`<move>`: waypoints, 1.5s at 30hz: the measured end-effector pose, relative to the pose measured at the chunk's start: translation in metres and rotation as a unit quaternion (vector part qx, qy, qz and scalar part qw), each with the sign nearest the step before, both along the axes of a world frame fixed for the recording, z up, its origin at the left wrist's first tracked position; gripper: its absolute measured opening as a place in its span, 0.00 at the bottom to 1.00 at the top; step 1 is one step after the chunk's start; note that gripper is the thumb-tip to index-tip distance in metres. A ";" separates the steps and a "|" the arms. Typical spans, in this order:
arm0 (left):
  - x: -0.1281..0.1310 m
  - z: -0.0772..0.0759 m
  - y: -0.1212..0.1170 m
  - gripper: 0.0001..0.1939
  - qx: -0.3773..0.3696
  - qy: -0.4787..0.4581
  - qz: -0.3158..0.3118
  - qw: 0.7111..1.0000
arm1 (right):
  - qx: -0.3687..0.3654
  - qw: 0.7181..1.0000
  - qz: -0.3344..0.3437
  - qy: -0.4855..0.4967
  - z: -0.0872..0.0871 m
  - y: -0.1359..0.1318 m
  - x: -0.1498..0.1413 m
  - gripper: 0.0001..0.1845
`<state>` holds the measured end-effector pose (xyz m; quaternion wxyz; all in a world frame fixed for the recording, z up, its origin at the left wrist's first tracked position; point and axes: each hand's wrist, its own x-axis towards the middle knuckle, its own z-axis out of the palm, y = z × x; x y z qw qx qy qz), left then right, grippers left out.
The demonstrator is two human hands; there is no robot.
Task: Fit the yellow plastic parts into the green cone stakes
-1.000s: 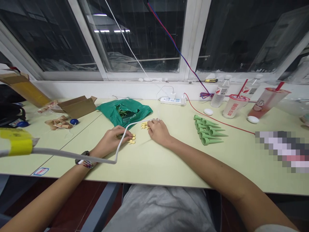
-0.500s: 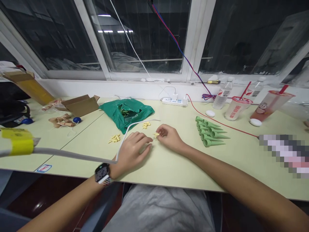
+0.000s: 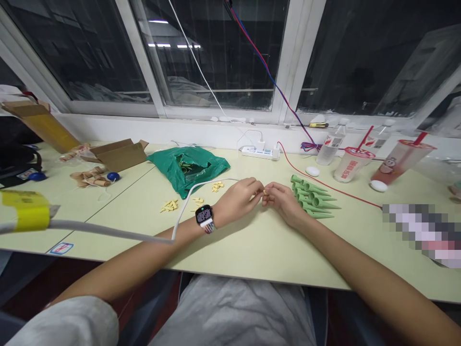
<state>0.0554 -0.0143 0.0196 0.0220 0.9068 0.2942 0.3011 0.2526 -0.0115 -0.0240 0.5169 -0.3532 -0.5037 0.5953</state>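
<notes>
Pinched between left hand [image 3: 245, 198] and right hand [image 3: 283, 202]; small yellow piece [image 3: 264, 192].

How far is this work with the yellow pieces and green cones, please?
Green cones already look grouped on the table. The right hand seems to pinch a small yellow piece, the left hand beside it. Probably left: loose yellow pieces in three groups.
</notes>
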 end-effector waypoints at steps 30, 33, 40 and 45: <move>-0.019 -0.009 0.002 0.17 -0.162 -0.068 -0.037 0.984 | 0.148 0.969 -0.081 -0.182 -0.004 -0.015 -0.042 0.29; -0.015 -0.013 0.002 0.21 -0.266 -0.138 -0.044 0.953 | 0.186 0.957 -0.099 -0.200 -0.003 -0.019 -0.043 0.29; -0.002 -0.016 0.000 0.20 -0.437 -0.262 -0.026 0.860 | 0.218 0.951 -0.113 -0.187 -0.003 -0.022 -0.044 0.29; 0.002 -0.013 -0.003 0.15 -0.471 -0.293 -0.010 0.832 | 0.200 0.955 -0.124 -0.182 -0.007 -0.019 -0.045 0.30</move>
